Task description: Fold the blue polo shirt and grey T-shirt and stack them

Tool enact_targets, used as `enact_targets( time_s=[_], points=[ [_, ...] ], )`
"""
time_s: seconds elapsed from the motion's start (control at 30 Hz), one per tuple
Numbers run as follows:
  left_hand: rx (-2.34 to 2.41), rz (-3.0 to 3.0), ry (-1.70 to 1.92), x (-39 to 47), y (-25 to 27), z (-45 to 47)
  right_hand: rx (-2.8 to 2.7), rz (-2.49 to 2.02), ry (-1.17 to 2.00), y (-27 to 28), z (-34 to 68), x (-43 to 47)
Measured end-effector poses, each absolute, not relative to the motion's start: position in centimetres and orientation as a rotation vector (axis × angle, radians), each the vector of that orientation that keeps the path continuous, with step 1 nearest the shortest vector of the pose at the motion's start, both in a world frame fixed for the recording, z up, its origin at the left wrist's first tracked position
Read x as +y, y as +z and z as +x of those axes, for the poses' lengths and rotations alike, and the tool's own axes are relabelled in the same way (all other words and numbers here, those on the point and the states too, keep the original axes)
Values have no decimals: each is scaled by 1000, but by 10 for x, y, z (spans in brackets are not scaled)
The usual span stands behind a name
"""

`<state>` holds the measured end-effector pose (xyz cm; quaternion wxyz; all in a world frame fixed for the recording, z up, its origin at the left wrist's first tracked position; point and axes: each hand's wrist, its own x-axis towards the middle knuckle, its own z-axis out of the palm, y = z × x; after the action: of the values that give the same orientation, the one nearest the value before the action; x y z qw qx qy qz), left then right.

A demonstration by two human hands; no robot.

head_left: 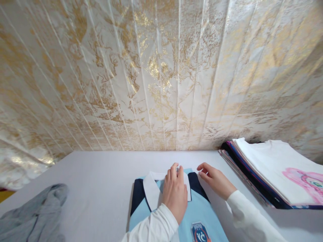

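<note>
A light-blue polo shirt [209, 215] with navy shoulders, a white collar and a round-figured badge on the chest lies folded on the white table. My left hand [174, 193] lies across the collar, its fingers bent and gathered at the back of the neck opening, closed on the shirt's collar. The hand hides part of the collar and the fabric under it. Just off the shirt's right shoulder is my right hand [215, 179], its fingers loosely curved with a gap to the thumb and nothing visible between them.
To the right, a stack of folded clothes [267, 174] is topped by a white garment with a pink print. A crumpled grey garment [37, 215] lies at the left. Behind the white table [101, 185] rises a wall covering [161, 74] with gold patterns.
</note>
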<state>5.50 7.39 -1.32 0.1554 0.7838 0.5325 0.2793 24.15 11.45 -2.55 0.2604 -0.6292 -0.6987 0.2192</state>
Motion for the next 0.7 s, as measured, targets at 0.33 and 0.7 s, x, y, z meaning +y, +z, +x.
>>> enact_targets(
  time_s=[0.33, 0.7],
  points=[
    [1110, 2637, 285, 39, -29, 45, -1922, -1757, 476, -31, 225, 114],
    [839, 3296, 694, 31, -70, 38, -2195, -1582, 259, -4, 194, 124]
  ],
)
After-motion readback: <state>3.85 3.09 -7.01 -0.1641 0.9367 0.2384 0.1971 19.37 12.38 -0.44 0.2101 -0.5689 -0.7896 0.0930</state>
